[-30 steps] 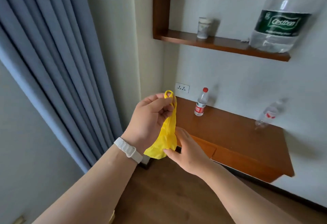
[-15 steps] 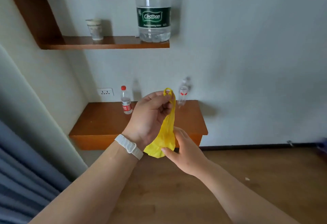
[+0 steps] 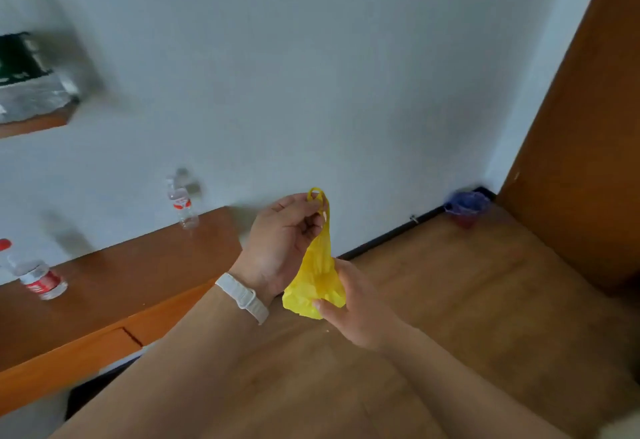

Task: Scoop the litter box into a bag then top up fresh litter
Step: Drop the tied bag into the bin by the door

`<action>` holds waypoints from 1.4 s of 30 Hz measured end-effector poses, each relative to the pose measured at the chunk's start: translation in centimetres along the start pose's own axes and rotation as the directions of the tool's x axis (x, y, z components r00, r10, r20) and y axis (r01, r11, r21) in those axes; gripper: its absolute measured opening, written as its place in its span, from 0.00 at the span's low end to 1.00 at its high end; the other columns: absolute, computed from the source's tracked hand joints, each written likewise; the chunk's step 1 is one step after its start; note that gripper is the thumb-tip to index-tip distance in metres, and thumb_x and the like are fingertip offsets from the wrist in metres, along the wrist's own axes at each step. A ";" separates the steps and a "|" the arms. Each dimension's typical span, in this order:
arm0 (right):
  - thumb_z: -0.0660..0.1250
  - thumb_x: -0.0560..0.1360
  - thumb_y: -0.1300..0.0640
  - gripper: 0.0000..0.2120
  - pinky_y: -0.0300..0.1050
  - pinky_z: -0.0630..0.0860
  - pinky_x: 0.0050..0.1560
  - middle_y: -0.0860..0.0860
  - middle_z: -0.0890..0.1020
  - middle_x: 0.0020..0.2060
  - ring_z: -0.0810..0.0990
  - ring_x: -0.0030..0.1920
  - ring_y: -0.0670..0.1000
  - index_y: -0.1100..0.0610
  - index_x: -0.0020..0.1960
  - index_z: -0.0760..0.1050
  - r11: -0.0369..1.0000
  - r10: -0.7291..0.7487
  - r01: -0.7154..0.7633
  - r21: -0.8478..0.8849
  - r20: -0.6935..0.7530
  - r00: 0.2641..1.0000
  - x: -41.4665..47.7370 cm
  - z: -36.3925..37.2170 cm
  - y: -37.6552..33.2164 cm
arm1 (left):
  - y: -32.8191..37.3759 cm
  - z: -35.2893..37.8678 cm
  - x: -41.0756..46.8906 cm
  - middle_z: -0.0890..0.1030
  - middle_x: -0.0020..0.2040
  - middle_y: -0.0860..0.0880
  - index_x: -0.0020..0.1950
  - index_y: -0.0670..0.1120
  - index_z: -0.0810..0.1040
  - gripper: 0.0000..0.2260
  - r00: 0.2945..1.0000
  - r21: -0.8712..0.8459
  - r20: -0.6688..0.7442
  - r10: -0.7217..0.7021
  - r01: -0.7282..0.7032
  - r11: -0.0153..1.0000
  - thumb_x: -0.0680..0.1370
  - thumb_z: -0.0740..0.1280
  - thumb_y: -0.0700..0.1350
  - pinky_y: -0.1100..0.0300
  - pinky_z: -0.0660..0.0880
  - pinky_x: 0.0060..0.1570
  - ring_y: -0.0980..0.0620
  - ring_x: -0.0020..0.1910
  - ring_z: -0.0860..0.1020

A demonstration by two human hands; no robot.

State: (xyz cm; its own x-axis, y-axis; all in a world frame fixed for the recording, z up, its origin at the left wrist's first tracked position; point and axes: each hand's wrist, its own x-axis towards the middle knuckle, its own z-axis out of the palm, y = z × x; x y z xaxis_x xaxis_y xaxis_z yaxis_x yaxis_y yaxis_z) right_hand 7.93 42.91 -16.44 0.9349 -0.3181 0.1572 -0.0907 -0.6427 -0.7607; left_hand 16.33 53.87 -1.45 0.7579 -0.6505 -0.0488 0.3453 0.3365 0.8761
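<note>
A small crumpled yellow plastic bag [image 3: 317, 276] hangs in front of me at chest height. My left hand [image 3: 282, 243], with a white band on its wrist, pinches the bag's handle loops at the top. My right hand [image 3: 356, 310] holds the bag's bunched bottom between thumb and fingers. No litter box, scoop or litter is in view.
A low wooden desk [image 3: 114, 286] with two small water bottles [image 3: 43, 279] [image 3: 181, 203] stands at the left against the white wall. A wooden shelf [image 3: 31, 123] hangs above it. A small bin with a blue liner [image 3: 465, 206] sits in the far corner by a wooden panel [image 3: 585, 147].
The view has swung to the right: the curtain and shelf slid out to the left, the floor corner and blue-lined bin came in. Both hands keep the same hold on the yellow bag.
</note>
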 end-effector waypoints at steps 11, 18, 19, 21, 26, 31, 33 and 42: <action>0.70 0.73 0.45 0.32 0.36 0.66 0.57 0.42 0.69 0.63 0.68 0.60 0.41 0.47 0.72 0.62 0.977 0.204 -0.212 -0.009 -0.244 0.948 -0.6 -8.8 8.9 | -6.7 10.5 8.4 0.80 0.32 0.46 0.42 0.38 0.79 0.07 0.961 -0.002 0.209 -0.181 0.186 0.983 0.77 0.63 0.31 0.65 0.74 0.36 0.54 0.31 0.75; 0.67 0.71 0.44 0.31 0.39 0.69 0.61 0.43 0.72 0.64 0.71 0.62 0.42 0.47 0.72 0.64 0.960 0.258 -0.280 -0.017 -0.337 0.906 5.3 -11.0 13.0 | -8.6 12.0 18.0 0.81 0.33 0.47 0.43 0.38 0.79 0.08 0.920 -0.024 0.320 -0.225 0.245 0.969 0.78 0.62 0.31 0.66 0.75 0.35 0.55 0.31 0.76; 0.68 0.72 0.45 0.30 0.39 0.69 0.61 0.43 0.72 0.64 0.71 0.62 0.42 0.47 0.72 0.64 0.957 0.269 -0.290 -0.009 -0.352 0.897 6.5 -11.1 13.6 | -8.7 12.0 19.7 0.81 0.34 0.47 0.43 0.38 0.79 0.08 0.912 -0.036 0.333 -0.238 0.265 0.964 0.78 0.62 0.31 0.66 0.75 0.35 0.55 0.31 0.76; 0.68 0.73 0.46 0.27 0.36 0.68 0.58 0.41 0.72 0.62 0.71 0.61 0.40 0.45 0.70 0.65 0.952 0.284 -0.308 0.002 -0.391 0.876 9.2 -11.2 14.8 | -8.9 12.4 23.2 0.81 0.34 0.46 0.42 0.38 0.79 0.08 0.894 -0.046 0.366 -0.257 0.293 0.955 0.78 0.62 0.31 0.67 0.75 0.34 0.55 0.31 0.76; 0.69 0.74 0.50 0.22 0.29 0.64 0.51 0.39 0.71 0.56 0.69 0.55 0.36 0.49 0.65 0.68 0.929 0.301 -0.368 -0.040 -0.499 0.813 16.1 -13.0 16.7 | -9.1 14.0 30.7 0.81 0.34 0.47 0.40 0.40 0.80 0.10 0.832 0.018 0.476 -0.283 0.313 0.950 0.77 0.63 0.31 0.68 0.74 0.35 0.56 0.32 0.75; 0.67 0.75 0.49 0.27 0.26 0.60 0.58 0.39 0.68 0.61 0.65 0.61 0.34 0.50 0.72 0.64 0.910 0.311 -0.409 -0.063 -0.548 0.776 20.8 -15.8 18.6 | -9.1 15.8 37.1 0.81 0.33 0.48 0.40 0.40 0.80 0.11 0.798 0.019 0.530 -0.285 0.325 0.946 0.78 0.62 0.30 0.68 0.75 0.35 0.57 0.31 0.76; 0.66 0.74 0.45 0.29 0.31 0.64 0.60 0.42 0.70 0.63 0.67 0.63 0.37 0.49 0.72 0.64 0.900 0.323 -0.431 -0.068 -0.560 0.763 22.2 -16.7 20.0 | -9.6 16.5 39.2 0.81 0.32 0.48 0.40 0.40 0.80 0.11 0.783 0.036 0.546 -0.299 0.334 0.942 0.78 0.62 0.30 0.68 0.75 0.35 0.57 0.30 0.76; 0.67 0.74 0.47 0.28 0.35 0.66 0.58 0.46 0.72 0.63 0.69 0.61 0.41 0.52 0.71 0.65 0.858 0.402 -0.513 -0.020 -0.596 0.695 25.6 -21.5 28.5 | -15.4 21.7 48.3 0.82 0.35 0.48 0.42 0.39 0.80 0.09 0.728 0.071 0.563 -0.392 0.430 0.900 0.78 0.62 0.31 0.68 0.76 0.36 0.57 0.33 0.78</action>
State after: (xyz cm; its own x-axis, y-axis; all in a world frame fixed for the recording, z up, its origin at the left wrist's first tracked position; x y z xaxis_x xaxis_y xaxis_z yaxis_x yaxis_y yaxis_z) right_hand 21.86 1.44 -20.60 0.4089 -0.8948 0.1791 -0.5648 -0.4023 -0.7205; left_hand 35.62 2.46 -6.92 0.1049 -0.9885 -0.1088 0.5975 -0.0248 0.8015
